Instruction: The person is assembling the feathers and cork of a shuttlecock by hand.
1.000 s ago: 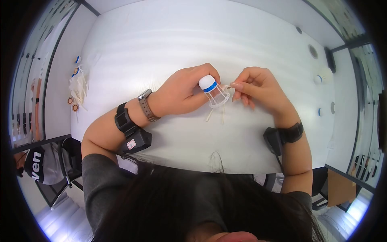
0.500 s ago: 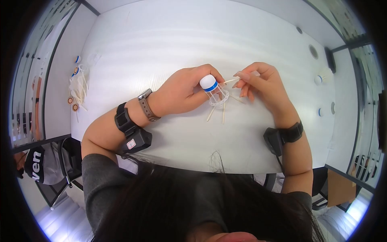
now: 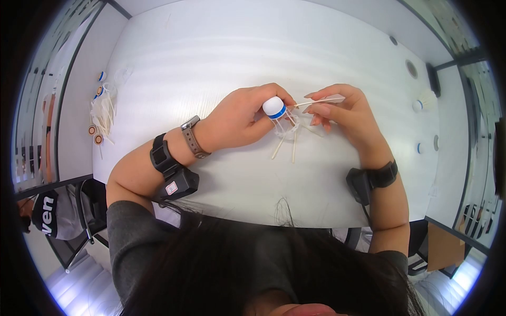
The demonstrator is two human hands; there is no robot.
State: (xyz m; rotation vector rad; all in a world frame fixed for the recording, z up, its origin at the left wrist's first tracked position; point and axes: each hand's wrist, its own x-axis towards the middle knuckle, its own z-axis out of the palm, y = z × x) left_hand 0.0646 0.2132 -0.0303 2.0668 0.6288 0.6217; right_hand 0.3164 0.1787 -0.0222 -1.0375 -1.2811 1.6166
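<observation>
- A white table fills the background.
- The left hand clamps a shuttlecock base.
- The right hand pinches a thin stick just beside the base.

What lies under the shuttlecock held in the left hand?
Two thin sticks lie on the table below the shuttlecock in the left hand; the right hand pinches a third stick. The table under the palms is covered.

Blue-banded white shuttlecock cork, bare quills downward; pale quill alongside, perhaps loose.
</observation>
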